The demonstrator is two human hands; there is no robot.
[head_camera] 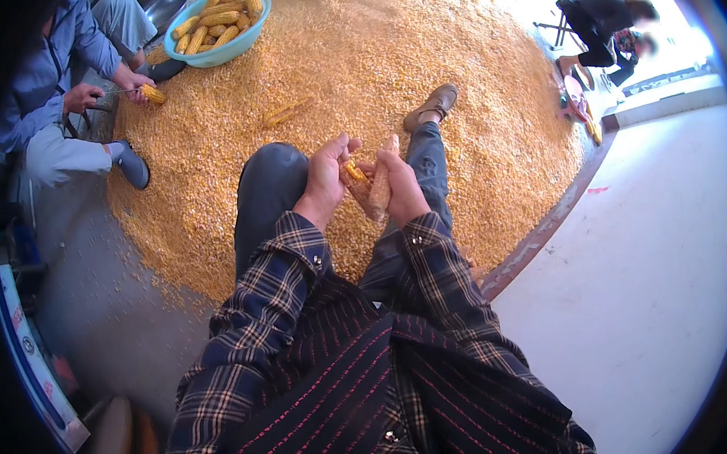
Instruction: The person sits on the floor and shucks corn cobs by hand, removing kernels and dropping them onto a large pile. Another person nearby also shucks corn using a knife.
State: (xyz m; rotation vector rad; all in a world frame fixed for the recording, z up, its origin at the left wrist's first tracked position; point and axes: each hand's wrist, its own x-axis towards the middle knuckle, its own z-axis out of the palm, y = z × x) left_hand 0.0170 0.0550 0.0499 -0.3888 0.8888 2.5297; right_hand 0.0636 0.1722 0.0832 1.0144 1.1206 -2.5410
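In my left hand (328, 175) is a mostly stripped corn cob (359, 189), with a patch of yellow kernels (355, 170) still on its upper end. My right hand (402, 183) grips a bare corn cob (381, 194), held nearly upright against the first one. Both hands are above the gap between my knees, over a wide heap of loose corn kernels (350, 245). Beyond my left hand, ears of corn (283, 113) with kernels on them lie on the heap. My fingers partly cover both cobs.
A light-blue basin (222, 56) full of corn ears stands at the upper left. Beside it a seated person (59, 86) holds a corn ear (153, 94) and a thin tool. Other people (609, 31) bend near a pink basin (576, 97) at the upper right. A white wall (630, 251) bounds the right.
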